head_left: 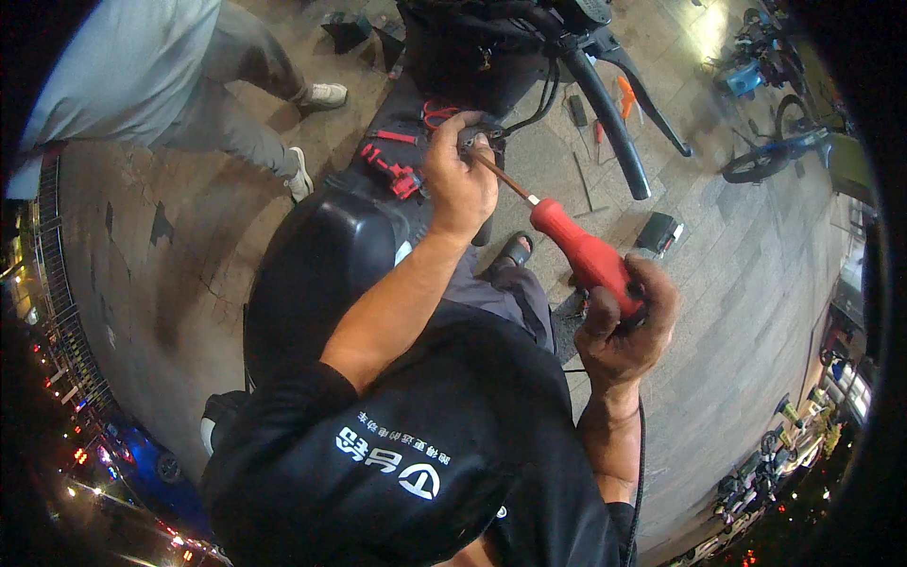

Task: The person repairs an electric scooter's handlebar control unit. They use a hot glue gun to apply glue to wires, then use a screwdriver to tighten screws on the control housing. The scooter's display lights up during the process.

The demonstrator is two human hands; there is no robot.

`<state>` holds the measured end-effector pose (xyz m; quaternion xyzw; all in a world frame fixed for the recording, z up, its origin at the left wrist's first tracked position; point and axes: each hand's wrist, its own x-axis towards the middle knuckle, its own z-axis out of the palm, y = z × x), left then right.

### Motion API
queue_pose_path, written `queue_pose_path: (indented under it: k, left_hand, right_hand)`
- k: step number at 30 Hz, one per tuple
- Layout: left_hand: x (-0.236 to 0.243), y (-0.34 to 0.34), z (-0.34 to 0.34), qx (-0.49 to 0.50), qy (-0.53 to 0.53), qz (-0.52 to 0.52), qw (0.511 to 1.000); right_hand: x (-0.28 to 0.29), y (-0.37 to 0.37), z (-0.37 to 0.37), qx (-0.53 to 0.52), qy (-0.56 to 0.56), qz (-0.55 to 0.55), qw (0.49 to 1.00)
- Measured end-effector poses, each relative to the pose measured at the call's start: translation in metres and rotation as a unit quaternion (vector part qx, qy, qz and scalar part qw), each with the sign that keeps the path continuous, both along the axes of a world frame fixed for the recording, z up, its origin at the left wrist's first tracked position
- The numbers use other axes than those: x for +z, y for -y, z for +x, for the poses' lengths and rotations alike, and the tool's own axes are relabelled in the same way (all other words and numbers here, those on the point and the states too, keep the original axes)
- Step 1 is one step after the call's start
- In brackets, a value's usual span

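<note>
My left hand (457,180) grips a small dark fitting (487,134) joined to black cables, near the scooter's front. My right hand (633,326) is wrapped round the handle of a large red screwdriver (576,246), whose shaft reaches up-left to the fitting at my left thumb; the exact contact of its tip is too small to tell. On the dark footboard beside my left hand lie a red power tool (399,178), a red strip-like item (397,137) and red-handled pliers (437,115). The black seat (312,265) is at my left, the handlebar (612,132) above right.
A person in grey trousers (231,113) stands at upper left. On the paving (737,331) right of the scooter lie small tools (598,132), a metal rod (586,189) and a dark box (659,233). Bicycles (765,161) stand at upper right, a railing (66,302) at far left.
</note>
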<state>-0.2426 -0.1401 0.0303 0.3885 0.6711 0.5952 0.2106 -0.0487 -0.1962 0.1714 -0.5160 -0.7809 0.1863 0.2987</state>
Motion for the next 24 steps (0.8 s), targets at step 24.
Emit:
queue_pose_path:
  k: [24]
  left_hand:
    - [-0.003,-0.002,0.0,-0.001,-0.053,0.03,0.998]
  right_hand:
    - [0.01,0.006,0.001,-0.071,0.027,-0.107,0.991]
